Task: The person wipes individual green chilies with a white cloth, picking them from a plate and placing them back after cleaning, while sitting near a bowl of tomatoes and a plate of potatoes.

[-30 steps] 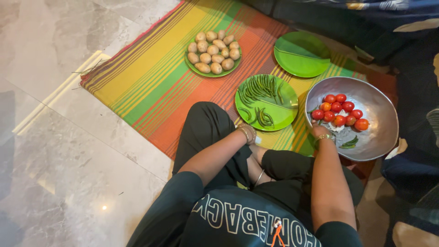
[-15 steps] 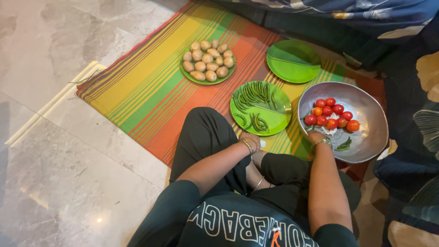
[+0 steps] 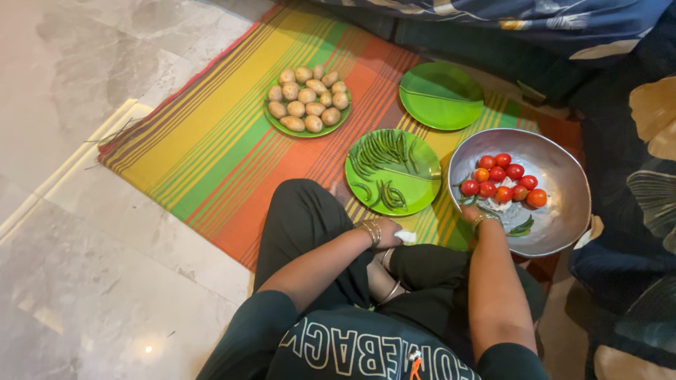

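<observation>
I sit cross-legged on a striped mat (image 3: 211,141). My left hand (image 3: 386,232), with bangles on the wrist, rests closed by my knee just below the green plate (image 3: 424,191) of green chillies (image 3: 384,151). A small white thing (image 3: 405,237) sticks out of its fingers. My right hand (image 3: 470,213) is at the near rim of a steel bowl (image 3: 560,218), touching the green chillies (image 3: 467,200) that lie there. My wrist hides its fingers. Red tomatoes (image 3: 503,179) are heaped in the bowl's middle.
A green plate of small potatoes (image 3: 308,100) sits farther out on the mat, and an empty green plate (image 3: 441,95) lies beyond the bowl. Marble floor (image 3: 105,246) spreads to the left. Dark patterned cloth (image 3: 634,141) borders the right side and the top.
The view has shifted, sliding everything left and down. My left hand has drawn back a little from the chilli plate toward my lap. My right hand stays at the bowl's rim.
</observation>
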